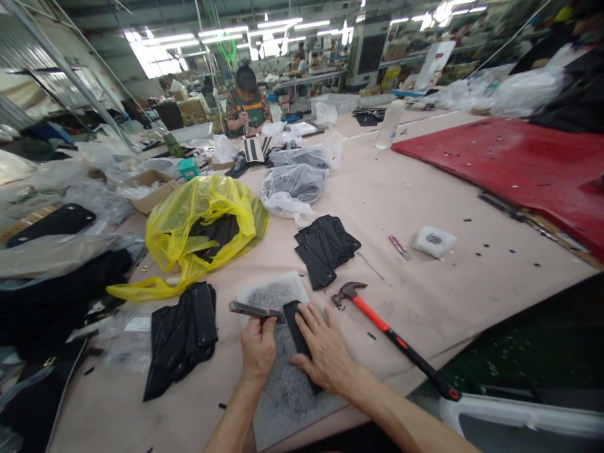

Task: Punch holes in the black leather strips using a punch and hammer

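Note:
My left hand point(259, 349) is closed around a metal punch point(250, 309), which lies nearly level with one end close to a black strip point(293, 321). My right hand point(325, 352) rests flat on that strip with its fingers spread, covering much of it. Beneath both is a pale, scuffed board point(278, 415). To the right lies a claw hammer point(384, 327) with a red and black handle. Black pieces are piled beyond the board in one stack point(325, 242) and left of it in another stack point(186, 333).
A yellow plastic bag point(207, 220) holding black pieces stands at the left. Pink-handled snips point(399, 247) and a white block point(434, 242) lie to the right. A red sheet point(509, 163) covers the far right. Across the table sits another person point(248, 104), near grey plastic bags point(295, 185).

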Demonstrator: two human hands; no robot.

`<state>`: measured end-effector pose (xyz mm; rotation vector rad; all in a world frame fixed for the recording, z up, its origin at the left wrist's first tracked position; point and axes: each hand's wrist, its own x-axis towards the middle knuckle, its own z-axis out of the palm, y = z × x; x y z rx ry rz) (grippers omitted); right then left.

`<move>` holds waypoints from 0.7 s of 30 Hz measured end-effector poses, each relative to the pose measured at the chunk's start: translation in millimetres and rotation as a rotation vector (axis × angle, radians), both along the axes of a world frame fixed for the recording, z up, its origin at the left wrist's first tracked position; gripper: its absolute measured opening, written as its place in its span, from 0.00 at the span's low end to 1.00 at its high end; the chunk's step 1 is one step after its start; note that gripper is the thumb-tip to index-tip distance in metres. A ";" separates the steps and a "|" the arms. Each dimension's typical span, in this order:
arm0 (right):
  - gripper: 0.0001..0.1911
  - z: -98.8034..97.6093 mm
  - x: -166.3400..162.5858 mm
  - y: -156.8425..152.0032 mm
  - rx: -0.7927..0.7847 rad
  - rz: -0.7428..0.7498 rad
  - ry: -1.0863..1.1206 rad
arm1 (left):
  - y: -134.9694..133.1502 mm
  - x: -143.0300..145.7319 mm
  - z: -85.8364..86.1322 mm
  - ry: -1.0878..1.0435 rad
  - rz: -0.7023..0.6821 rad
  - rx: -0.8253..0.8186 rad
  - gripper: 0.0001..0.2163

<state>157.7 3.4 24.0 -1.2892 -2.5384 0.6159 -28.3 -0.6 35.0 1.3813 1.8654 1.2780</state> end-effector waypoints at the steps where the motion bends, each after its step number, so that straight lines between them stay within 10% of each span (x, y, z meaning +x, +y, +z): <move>1: 0.43 -2.4 0.0 -5.6 0.017 -0.022 -0.001 | 6.1 3.1 -1.3 -0.005 -0.019 0.002 0.13; 11: 0.34 -7.7 -2.0 -15.2 0.005 -0.232 0.033 | 31.2 19.2 -19.7 0.048 -0.212 0.013 0.11; 21: 0.51 -7.4 40.9 -10.6 -0.186 0.064 0.104 | 31.8 20.7 -22.6 0.080 -0.240 -0.015 0.11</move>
